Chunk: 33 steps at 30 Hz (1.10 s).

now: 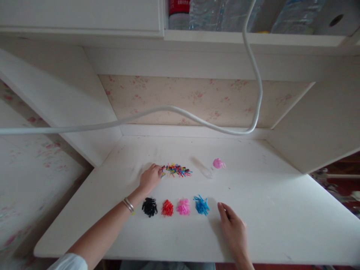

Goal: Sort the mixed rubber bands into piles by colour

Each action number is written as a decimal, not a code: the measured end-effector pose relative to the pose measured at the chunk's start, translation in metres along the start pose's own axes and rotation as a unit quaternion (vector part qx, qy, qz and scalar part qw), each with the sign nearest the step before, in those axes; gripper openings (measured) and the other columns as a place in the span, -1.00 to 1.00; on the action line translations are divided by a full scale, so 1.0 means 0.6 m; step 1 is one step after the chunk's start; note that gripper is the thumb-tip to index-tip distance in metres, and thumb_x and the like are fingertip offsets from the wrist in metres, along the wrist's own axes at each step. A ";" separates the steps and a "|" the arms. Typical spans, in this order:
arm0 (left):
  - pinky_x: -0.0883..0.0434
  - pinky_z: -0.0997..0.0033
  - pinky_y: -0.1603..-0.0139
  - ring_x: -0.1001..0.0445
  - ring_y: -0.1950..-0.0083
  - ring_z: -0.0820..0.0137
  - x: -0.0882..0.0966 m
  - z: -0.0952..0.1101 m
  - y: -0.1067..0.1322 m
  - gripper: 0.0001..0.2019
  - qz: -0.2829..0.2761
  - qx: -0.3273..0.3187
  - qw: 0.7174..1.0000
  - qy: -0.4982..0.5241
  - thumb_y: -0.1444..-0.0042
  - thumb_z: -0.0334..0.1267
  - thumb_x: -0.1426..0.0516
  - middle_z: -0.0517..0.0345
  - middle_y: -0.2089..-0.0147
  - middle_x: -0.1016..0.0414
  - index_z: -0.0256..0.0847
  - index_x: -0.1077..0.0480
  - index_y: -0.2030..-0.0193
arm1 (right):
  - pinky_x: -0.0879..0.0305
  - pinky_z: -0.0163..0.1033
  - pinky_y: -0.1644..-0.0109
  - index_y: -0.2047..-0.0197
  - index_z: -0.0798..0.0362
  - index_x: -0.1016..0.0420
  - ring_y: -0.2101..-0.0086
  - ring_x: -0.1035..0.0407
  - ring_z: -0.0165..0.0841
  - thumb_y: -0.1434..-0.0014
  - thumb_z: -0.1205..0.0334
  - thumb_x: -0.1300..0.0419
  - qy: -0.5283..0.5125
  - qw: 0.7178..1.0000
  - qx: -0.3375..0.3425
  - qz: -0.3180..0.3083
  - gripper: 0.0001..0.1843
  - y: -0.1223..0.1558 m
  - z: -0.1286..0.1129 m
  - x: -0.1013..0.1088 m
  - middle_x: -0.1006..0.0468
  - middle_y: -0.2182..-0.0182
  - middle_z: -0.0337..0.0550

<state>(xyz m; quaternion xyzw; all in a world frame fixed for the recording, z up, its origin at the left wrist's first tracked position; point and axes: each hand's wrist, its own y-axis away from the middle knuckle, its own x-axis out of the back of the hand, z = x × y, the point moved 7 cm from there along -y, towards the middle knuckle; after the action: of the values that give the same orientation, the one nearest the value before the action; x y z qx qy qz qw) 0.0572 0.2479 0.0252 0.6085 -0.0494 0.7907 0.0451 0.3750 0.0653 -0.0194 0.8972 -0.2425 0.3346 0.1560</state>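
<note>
A mixed heap of small colored elastic bands [177,170] lies mid-desk. My left hand [150,178] reaches to its left end, fingers curled in a pinch on the bands there. Nearer me sit sorted little piles in a row: black [149,207], red [167,208], pink [183,207] and blue [201,205]. My right hand [233,228] rests flat on the white desk [281,210] just right of the blue pile, fingers stretched out, holding nothing. A clear small bottle [205,169] lies on its side beside its pink cap [218,163].
A white cable [197,118] hangs across the alcove above the desk. White side panels close in left and right. A shelf above holds plastic bottles [213,13]. Silver bangles [128,204] circle my left wrist.
</note>
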 end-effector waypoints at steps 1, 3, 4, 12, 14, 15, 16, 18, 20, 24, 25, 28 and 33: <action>-0.30 0.48 0.20 -0.46 0.17 0.42 0.003 -0.006 0.000 -0.77 0.002 0.003 1.000 0.006 -0.20 -0.17 0.02 0.13 0.07 -0.44 -0.10 -0.41 0.12 | -0.25 -0.30 0.27 0.15 -0.02 -0.54 0.29 -0.45 -0.24 -0.08 -0.28 0.07 0.003 1.000 0.001 0.000 -0.40 0.000 0.000 0.000 -0.60 0.29 -0.11; -0.30 0.49 0.19 -0.45 0.17 0.43 0.007 -0.016 0.000 -0.77 0.007 0.008 1.000 0.016 -0.19 -0.17 0.00 0.14 0.09 -0.45 -0.11 -0.43 0.14 | -0.25 -0.29 0.28 0.14 -0.02 -0.54 0.30 -0.45 -0.23 -0.08 -0.28 0.07 0.007 1.000 0.000 -0.002 -0.40 0.001 -0.001 -0.001 -0.60 0.30 -0.10; -0.29 0.50 0.19 -0.45 0.18 0.44 0.009 -0.020 0.000 -0.77 0.010 0.010 1.000 0.020 -0.19 -0.17 0.00 0.14 0.09 -0.46 -0.11 -0.43 0.14 | -0.25 -0.29 0.28 0.14 -0.02 -0.53 0.31 -0.45 -0.23 -0.08 -0.27 0.06 0.009 1.000 -0.002 -0.004 -0.40 0.001 0.000 -0.001 -0.60 0.31 -0.10; -0.30 0.49 0.16 -0.45 0.15 0.42 0.011 -0.043 -0.006 -0.72 0.031 0.030 0.998 0.046 -0.20 -0.17 0.05 0.17 0.08 -0.47 -0.06 -0.47 0.13 | -0.23 -0.31 0.29 0.14 -0.03 -0.54 0.31 -0.45 -0.24 -0.09 -0.25 0.07 0.030 1.000 -0.008 -0.007 -0.42 0.002 -0.006 0.000 -0.59 0.30 -0.11; -0.30 0.48 0.17 -0.45 0.15 0.40 0.011 -0.048 -0.010 -0.70 0.030 0.037 0.998 0.051 -0.20 -0.14 0.05 0.15 0.07 -0.47 -0.04 -0.47 0.12 | -0.23 -0.30 0.31 0.14 -0.01 -0.54 0.32 -0.45 -0.24 -0.09 -0.25 0.08 0.032 0.999 0.000 -0.002 -0.40 0.003 -0.009 0.001 -0.60 0.31 -0.09; -0.31 0.47 0.18 -0.45 0.15 0.39 0.011 -0.050 -0.013 -0.70 0.030 0.042 0.997 0.054 -0.19 -0.12 0.04 0.15 0.07 -0.48 -0.03 -0.48 0.11 | -0.23 -0.30 0.31 0.14 -0.01 -0.54 0.33 -0.44 -0.24 -0.09 -0.25 0.08 0.033 0.999 0.003 0.000 -0.39 0.003 -0.010 0.001 -0.60 0.31 -0.09; -0.31 0.47 0.19 -0.45 0.15 0.38 0.011 -0.052 -0.016 -0.70 0.029 0.045 0.997 0.057 -0.18 -0.10 0.04 0.14 0.07 -0.48 -0.02 -0.48 0.11 | -0.23 -0.30 0.31 0.14 -0.01 -0.55 0.34 -0.44 -0.24 -0.09 -0.25 0.09 0.033 0.999 0.005 0.001 -0.39 0.004 -0.011 0.000 -0.60 0.32 -0.09; -0.31 0.47 0.21 -0.46 0.15 0.37 0.011 -0.054 -0.022 -0.70 0.026 0.049 0.996 0.064 -0.17 -0.07 0.02 0.15 0.07 -0.49 -0.01 -0.48 0.11 | -0.23 -0.30 0.31 0.14 0.00 -0.55 0.36 -0.44 -0.25 -0.09 -0.25 0.08 0.033 0.999 0.009 0.000 -0.40 0.004 -0.011 -0.001 -0.60 0.34 -0.09; -0.32 0.49 0.22 -0.46 0.16 0.38 0.011 -0.057 -0.027 -0.70 0.022 0.050 0.996 0.071 -0.15 -0.04 0.01 0.16 0.12 -0.52 0.00 -0.49 0.13 | -0.23 -0.30 0.32 0.15 0.00 -0.55 0.38 -0.43 -0.26 -0.09 -0.23 0.08 0.032 0.999 0.012 -0.003 -0.40 0.005 -0.010 -0.002 -0.60 0.36 -0.10; -0.32 0.49 0.22 -0.47 0.21 0.40 0.009 -0.064 -0.026 -0.71 0.024 0.053 0.995 0.075 -0.14 -0.07 -0.01 0.17 0.18 -0.54 -0.04 -0.49 0.14 | -0.21 -0.32 0.35 0.14 0.01 -0.54 0.42 -0.42 -0.29 -0.11 -0.22 0.09 0.033 0.999 0.013 -0.001 -0.42 0.005 -0.007 -0.003 -0.59 0.42 -0.13; -0.32 0.49 0.21 -0.46 0.20 0.40 0.009 -0.066 -0.025 -0.72 0.028 0.055 0.995 0.074 -0.13 -0.09 -0.01 0.16 0.17 -0.54 -0.06 -0.49 0.14 | -0.20 -0.32 0.35 0.14 0.01 -0.54 0.42 -0.42 -0.29 -0.11 -0.21 0.09 0.036 0.999 0.014 -0.001 -0.42 0.005 -0.007 -0.003 -0.59 0.42 -0.13; -0.31 0.48 0.18 -0.45 0.18 0.40 0.010 -0.069 -0.019 -0.74 0.038 0.056 0.995 0.071 -0.13 -0.14 -0.02 0.15 0.13 -0.52 -0.10 -0.48 0.15 | -0.19 -0.32 0.35 0.14 -0.01 -0.53 0.41 -0.41 -0.30 -0.12 -0.20 0.08 0.045 0.999 0.017 -0.002 -0.44 0.005 -0.009 -0.004 -0.58 0.41 -0.15; -0.32 0.49 0.19 -0.44 0.21 0.41 0.022 -0.051 -0.009 -0.73 0.034 0.033 0.997 0.069 -0.14 -0.13 0.00 0.13 0.17 -0.51 -0.14 -0.47 0.18 | -0.18 -0.33 0.35 0.15 -0.02 -0.53 0.42 -0.41 -0.32 -0.13 -0.21 0.08 0.042 0.999 0.019 -0.006 -0.46 0.008 -0.012 -0.004 -0.57 0.45 -0.19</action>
<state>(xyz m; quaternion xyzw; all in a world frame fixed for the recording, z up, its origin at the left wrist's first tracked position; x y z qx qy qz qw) 0.0255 0.2576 0.0306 0.5517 -0.0411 0.8330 0.0017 0.3674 0.0653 -0.0154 0.8863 -0.2241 0.3759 0.1515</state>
